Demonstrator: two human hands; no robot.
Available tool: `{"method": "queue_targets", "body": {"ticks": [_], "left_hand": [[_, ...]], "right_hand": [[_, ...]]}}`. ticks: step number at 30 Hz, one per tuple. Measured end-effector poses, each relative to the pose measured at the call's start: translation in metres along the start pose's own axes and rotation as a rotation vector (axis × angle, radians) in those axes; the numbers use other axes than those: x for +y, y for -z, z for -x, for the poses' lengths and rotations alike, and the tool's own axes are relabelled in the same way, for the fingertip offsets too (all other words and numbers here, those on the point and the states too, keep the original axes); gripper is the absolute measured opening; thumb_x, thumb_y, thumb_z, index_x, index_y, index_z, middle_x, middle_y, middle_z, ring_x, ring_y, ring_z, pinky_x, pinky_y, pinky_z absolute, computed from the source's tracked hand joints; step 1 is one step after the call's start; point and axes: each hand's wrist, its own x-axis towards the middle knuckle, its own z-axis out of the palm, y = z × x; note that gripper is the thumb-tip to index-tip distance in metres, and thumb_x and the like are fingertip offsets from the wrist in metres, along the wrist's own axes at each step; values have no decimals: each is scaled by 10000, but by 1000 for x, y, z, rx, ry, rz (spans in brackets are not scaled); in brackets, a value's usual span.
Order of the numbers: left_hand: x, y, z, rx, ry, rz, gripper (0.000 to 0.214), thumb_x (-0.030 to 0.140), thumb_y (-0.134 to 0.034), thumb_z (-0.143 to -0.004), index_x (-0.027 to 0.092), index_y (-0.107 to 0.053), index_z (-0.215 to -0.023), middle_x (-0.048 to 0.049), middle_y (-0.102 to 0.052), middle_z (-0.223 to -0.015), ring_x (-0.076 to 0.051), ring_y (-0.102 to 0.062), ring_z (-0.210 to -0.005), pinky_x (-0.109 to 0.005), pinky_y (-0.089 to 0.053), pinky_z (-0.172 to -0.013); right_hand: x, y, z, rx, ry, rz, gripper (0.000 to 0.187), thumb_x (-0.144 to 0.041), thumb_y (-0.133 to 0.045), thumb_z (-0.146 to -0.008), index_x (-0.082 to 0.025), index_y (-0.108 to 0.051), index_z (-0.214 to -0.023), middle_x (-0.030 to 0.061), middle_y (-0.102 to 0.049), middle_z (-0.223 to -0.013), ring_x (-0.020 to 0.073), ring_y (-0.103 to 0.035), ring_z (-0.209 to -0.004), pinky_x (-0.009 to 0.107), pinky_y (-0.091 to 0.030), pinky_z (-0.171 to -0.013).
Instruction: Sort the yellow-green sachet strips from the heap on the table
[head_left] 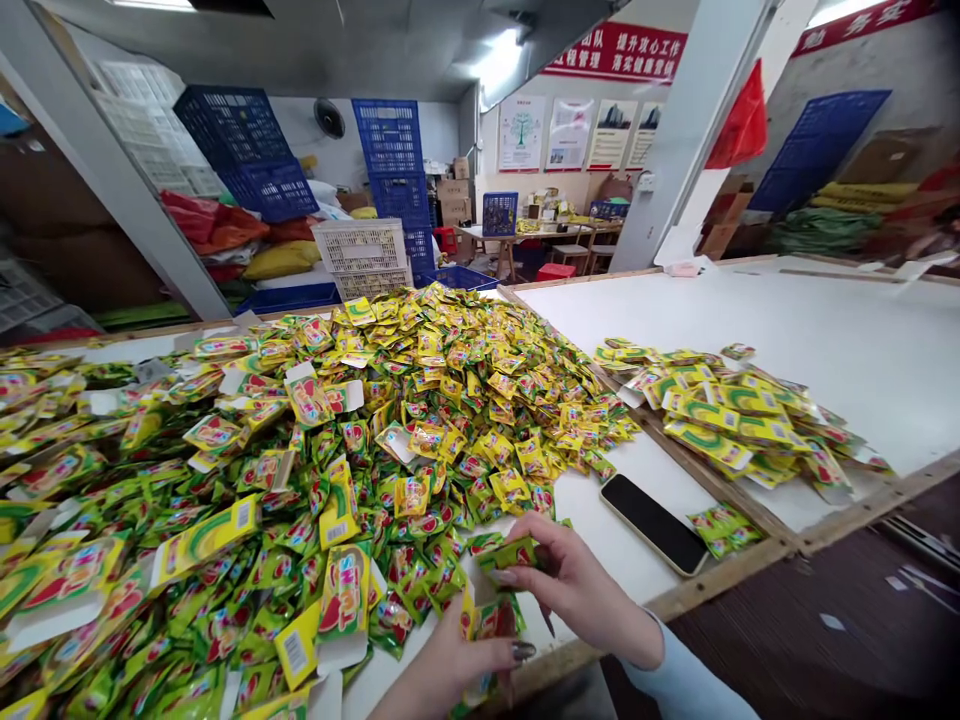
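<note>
My left hand (439, 660) is closed round a small yellow and green carton (493, 618) near the table's front edge. The carton's upper end is open and its pale inside shows. Just above that opening, my right hand (581, 590) pinches a shiny green candy packet (514, 553) between thumb and fingers. Around my hands lies a heap of green packets (262, 570), mixed with loose printed cartons (345, 595). Behind it rises a large mound of yellow packets (465, 350). The lower part of the held carton is partly hidden by my left fingers.
A black-screened phone (654, 522) lies right of my hands, beside some green packets (724, 528). Past a wooden strip (705, 475), a pile of yellow cartons (735, 410) rests on the white table (817, 320). Blue crates (388, 140) and white crates (361, 247) stand behind.
</note>
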Motion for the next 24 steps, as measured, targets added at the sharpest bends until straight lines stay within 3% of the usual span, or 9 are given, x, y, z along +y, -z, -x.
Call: {"method": "queue_targets", "body": {"ticks": [3,7,10,13,15,19,22,24], "left_hand": [[-13,1,-5,28,-59,-140,384,281,-752,-515,164,-592,-844,28,-508,-658,-164,-478,-728,-280,-395,-717],[-17,0,-4,-34,-46,-199,386,258,-750,-503,159,-617,-852,25,-541,-681,-158,-485,-698,-273,-406,-686],[-9,-2,2,-103,7,-134,423,327,-764,-506,166,-612,-866,13,-561,-691,-178,-518,-722,-304,-423,-723],[-1,-4,6,-181,23,-94,499,413,-773,-495,168,-603,-894,2,-561,-673,-211,-547,-745,-358,-428,-762],[3,-7,5,-268,-49,-42,601,457,-772,-489,172,-585,-984,-40,-597,-800,-247,-555,-846,-391,-412,-825],[-6,-10,-2,-380,-78,28,744,420,-784,-498,210,-503,-1155,-71,-592,-1021,-285,-537,-993,-434,-387,-899],[-22,-9,-7,-366,3,-17,830,366,-800,-475,207,-454,-1212,-87,-588,-1085,-305,-540,-1032,-466,-392,-916],[-25,-5,-9,-329,-43,-148,923,343,-791,-496,215,-354,-1299,-118,-520,-1235,-316,-475,-1146,-469,-350,-982]], "right_hand": [[-10,10,4,-222,10,252,66,-233,-636,-767,-218,-651,-830,8,-569,-829,167,-538,-818,274,-430,-735],[-25,20,11,-396,60,393,211,-142,-585,-782,-238,-624,-965,22,-569,-922,161,-541,-835,260,-422,-745],[-27,25,15,-351,71,361,233,-153,-545,-811,-222,-556,-1033,29,-585,-948,154,-545,-821,254,-426,-740],[-21,26,18,-296,105,362,87,-194,-519,-839,-196,-598,-874,29,-588,-840,151,-543,-762,243,-422,-677],[-18,25,21,-367,146,329,153,-220,-489,-861,-190,-630,-811,32,-596,-799,152,-553,-758,238,-421,-669],[-12,19,30,-502,79,181,251,-301,-417,-902,-196,-640,-949,46,-634,-864,147,-589,-795,238,-447,-710],[-2,21,40,-431,33,220,186,-309,-506,-856,-189,-643,-896,42,-641,-850,154,-591,-795,240,-456,-709],[9,40,43,-313,43,294,180,-281,-488,-864,-188,-636,-826,38,-634,-815,152,-590,-776,240,-461,-694]]}}
